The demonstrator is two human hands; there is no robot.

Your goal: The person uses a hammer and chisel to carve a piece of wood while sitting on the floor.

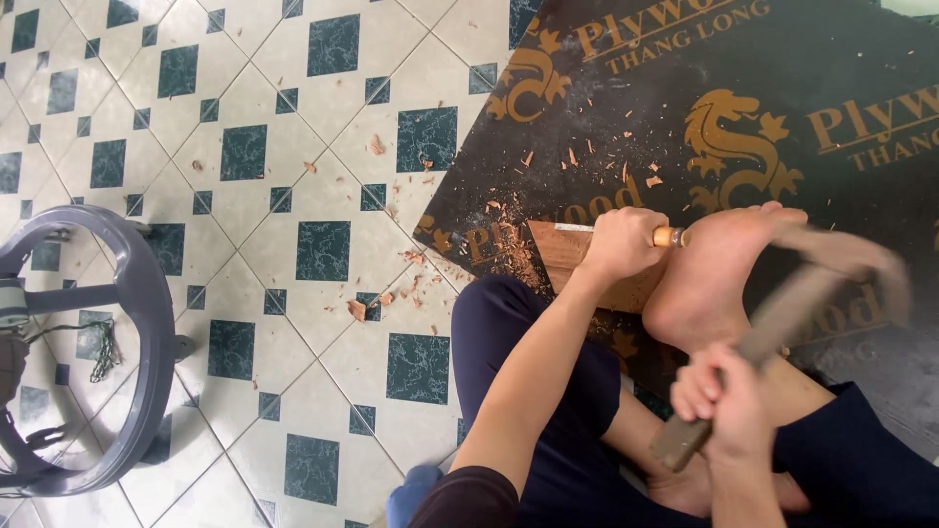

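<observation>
- Far left: grey plastic stool (127, 323) on its side on the tiled floor (245, 244); wide bare tile btwn it and my knee.
- Wood chips (357, 310) scattered over tiles nr the edge of the dark plywood sheet (685, 59).
- Wood block (572, 256) lies on that sheet, just inside its left edge, my bare foot (709, 279) pressing on it.
- My left hand (621, 242) wrapped tight round the chisel (669, 236), blade end on the block.
- My right hand (724, 401) fist-closed on the mallet (782, 313) handle, head blurred above the foot; little room btwn foot and hand.
- No containers in view.
</observation>
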